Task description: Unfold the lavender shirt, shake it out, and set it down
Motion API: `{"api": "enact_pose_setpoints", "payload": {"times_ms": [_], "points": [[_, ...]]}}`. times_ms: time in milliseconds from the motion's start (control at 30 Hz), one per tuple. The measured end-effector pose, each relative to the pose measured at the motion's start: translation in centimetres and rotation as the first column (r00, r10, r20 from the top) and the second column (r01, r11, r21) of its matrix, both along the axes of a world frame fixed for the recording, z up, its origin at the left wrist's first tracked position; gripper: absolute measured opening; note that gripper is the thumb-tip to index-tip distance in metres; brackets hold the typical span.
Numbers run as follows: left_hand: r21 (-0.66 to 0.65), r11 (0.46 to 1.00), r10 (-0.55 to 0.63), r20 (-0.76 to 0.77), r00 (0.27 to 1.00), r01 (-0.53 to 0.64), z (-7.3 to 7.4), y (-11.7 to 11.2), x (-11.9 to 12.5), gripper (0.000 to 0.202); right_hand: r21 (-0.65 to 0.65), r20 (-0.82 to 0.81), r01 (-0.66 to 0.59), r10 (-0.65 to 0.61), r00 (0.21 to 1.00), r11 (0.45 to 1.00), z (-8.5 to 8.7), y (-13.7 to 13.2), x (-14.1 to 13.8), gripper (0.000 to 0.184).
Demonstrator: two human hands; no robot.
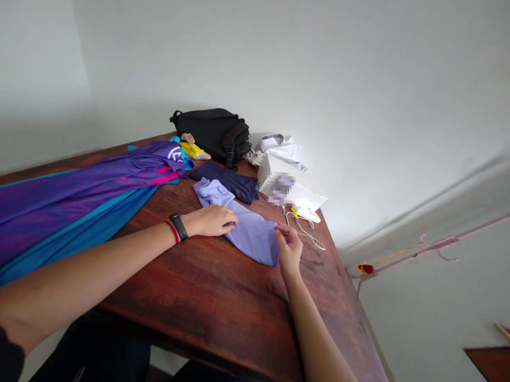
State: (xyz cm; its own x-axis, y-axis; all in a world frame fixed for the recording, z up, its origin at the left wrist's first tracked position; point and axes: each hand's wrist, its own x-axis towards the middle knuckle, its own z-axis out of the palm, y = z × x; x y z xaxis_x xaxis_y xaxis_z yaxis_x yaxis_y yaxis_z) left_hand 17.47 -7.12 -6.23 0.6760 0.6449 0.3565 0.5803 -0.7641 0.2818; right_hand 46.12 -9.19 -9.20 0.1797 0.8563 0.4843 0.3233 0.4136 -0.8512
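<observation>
Lavender cloth lies flat on the dark red wooden worktop, roughly mid-surface, running from a bunched far end near the navy cloth down to a squared near end by the right hand. Left hand rests palm-down on the cloth's left edge, fingers curled and pressing on the fabric; not clear that its grip closes on anything. A black band and red string sit on that wrist. Right hand is at the cloth's near right corner, thumb and forefinger drawn narrow at the edge; whether they actually pinch the fabric cannot be told.

Navy cloth lies just beyond the lavender one, touching or overlapping its far end. Large purple and teal garment is spread across the left side of the worktop. Black bag stands at the far edge by the wall, with small yellow and blue items beside it. White box sits at the far right, crumpled white fabric behind it, white cable trailing in front of it, near the right hand but apart.
</observation>
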Motion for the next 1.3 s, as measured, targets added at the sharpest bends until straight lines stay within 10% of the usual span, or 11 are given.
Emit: {"api": "enact_pose_setpoints", "payload": {"times_ms": [367,567,800,1100,1300], "points": [[0.012,0.991,0.13,-0.095,0.987,-0.13,0.6,-0.7,0.3,0.046,-0.197,-0.493,-0.462,0.32,0.809,0.865,2.5,-3.0,-2.5,0.02],[0.012,0.998,0.062,-0.033,0.998,-0.061,1.0,-1.2,0.3,0.082,-0.22,-0.585,-0.842,0.625,0.518,0.492,3.6,-4.2,-2.4,0.037],[0.124,0.987,0.098,0.014,0.995,-0.099,1.4,-0.7,0.4,0.018,-0.307,-0.594,-0.933,0.728,0.342,0.188,3.5,-4.3,-2.1,0.043],[0.074,0.989,0.103,0.284,0.953,-0.129,2.3,-1.3,0.7,0.021,-0.299,-0.617,-0.945,0.729,0.296,0.131,3.3,-4.5,-2.2,0.043],[-0.152,0.974,-0.068,0.504,0.861,0.166,5.2,-2.5,0.2,0.03,-0.278,-0.579,-0.907,0.699,0.42,0.315,3.3,-4.3,-2.4,0.041]]}}
